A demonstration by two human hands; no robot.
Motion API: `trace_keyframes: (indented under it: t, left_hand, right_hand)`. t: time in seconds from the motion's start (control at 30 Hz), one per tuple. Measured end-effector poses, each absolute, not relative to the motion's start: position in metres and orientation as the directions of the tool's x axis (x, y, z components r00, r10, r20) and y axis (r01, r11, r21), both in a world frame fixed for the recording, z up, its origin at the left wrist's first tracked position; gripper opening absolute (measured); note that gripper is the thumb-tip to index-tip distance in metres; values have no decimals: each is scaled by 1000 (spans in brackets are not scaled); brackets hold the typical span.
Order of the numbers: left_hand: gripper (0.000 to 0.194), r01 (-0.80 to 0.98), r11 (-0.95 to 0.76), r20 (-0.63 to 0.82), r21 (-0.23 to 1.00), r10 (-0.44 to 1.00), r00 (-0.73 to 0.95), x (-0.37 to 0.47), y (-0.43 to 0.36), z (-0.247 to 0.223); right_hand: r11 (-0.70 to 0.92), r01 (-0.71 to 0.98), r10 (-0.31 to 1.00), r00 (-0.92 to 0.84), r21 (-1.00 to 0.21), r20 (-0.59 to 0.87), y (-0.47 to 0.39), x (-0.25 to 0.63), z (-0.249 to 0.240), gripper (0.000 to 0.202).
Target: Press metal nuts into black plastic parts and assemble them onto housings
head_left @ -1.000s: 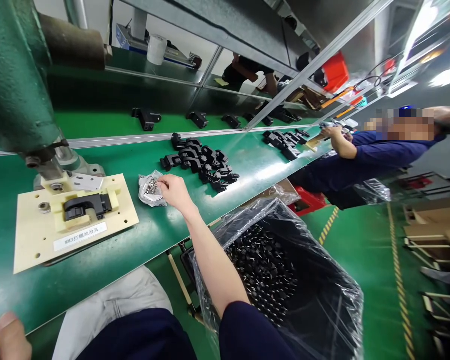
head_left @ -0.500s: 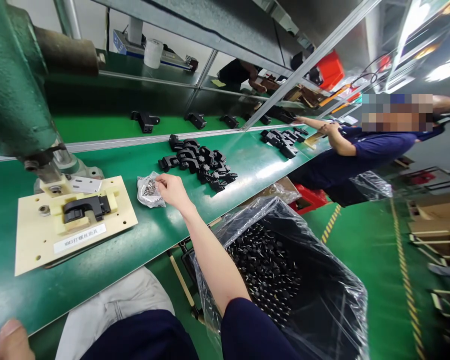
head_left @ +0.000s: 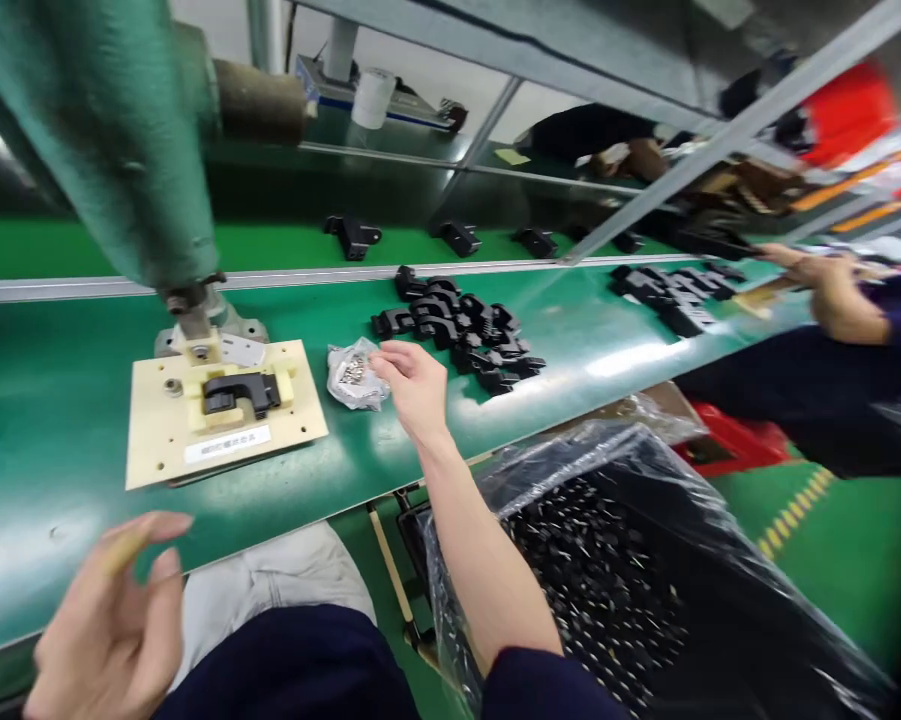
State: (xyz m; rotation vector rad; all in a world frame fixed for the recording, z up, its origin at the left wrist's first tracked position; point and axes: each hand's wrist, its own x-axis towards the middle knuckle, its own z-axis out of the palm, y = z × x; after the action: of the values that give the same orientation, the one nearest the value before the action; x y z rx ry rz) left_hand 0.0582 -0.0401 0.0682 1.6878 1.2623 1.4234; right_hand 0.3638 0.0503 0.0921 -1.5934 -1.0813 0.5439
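Green bench: right hand [head_left: 414,385] grip pinches screw bag [head_left: 354,372]; left hand [head_left: 112,625] released; jig label [head_left: 226,443] unreadable.

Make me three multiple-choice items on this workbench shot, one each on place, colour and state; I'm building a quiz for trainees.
1. Where does the small plastic bag lie?
A. in the lined bin
B. between the jig plate and the pile of black parts
C. on the upper shelf

2. What colour is the belt?
A. green
B. grey
C. blue

3. What is the left hand doing?
A. gripping a black part
B. pressing the plate
C. open, holding nothing

Answers: 1 B, the jig plate is to its left and the pile to its right; 2 A, its surface is green; 3 C, fingers spread at the belt's near edge.
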Motion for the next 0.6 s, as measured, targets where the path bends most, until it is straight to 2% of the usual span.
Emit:
trace_keyframes:
  t: [0.07, 0.17, 0.27, 0.33, 0.4, 0.47, 0.5, 0.6]
  left_hand:
    - [43, 173, -417, 429, 892, 903, -39, 82, -30, 91]
    - [31, 10, -298, 298, 955, 954, 26, 112, -19, 110]
    - [20, -94, -125, 135, 988, 984, 116, 128, -13, 116]
    - [19, -170, 2, 24, 985, 989, 147, 131, -10, 116]
    - [21, -260, 135, -95, 956, 982, 162, 132, -8, 117]
    - [24, -330, 257, -203, 908, 961, 188, 131, -5, 117]
    - [26, -353, 311, -250, 882, 946, 207, 130, -4, 117]
    - [35, -404, 429, -350, 808, 901, 256, 127, -2, 119]
  right_hand:
    - [51, 184, 846, 514, -982, 141, 38, 347, 94, 29]
    - [51, -109, 888, 461, -993, -4, 17, 318, 99, 30]
    - [-7, -192, 934, 350, -981, -75, -2, 290, 100, 27]
    - [54, -62, 924, 382, -997, 27, -12, 274, 97, 26]
    - [206, 220, 859, 427, -954, 284, -19, 264, 93, 27]
    - [385, 485, 744, 341, -786, 574, -23, 259, 89, 39]
    - [470, 563, 684, 256, -680, 684, -24, 259, 87, 47]
    - [645, 625, 573, -14, -440, 819, -23, 263, 85, 63]
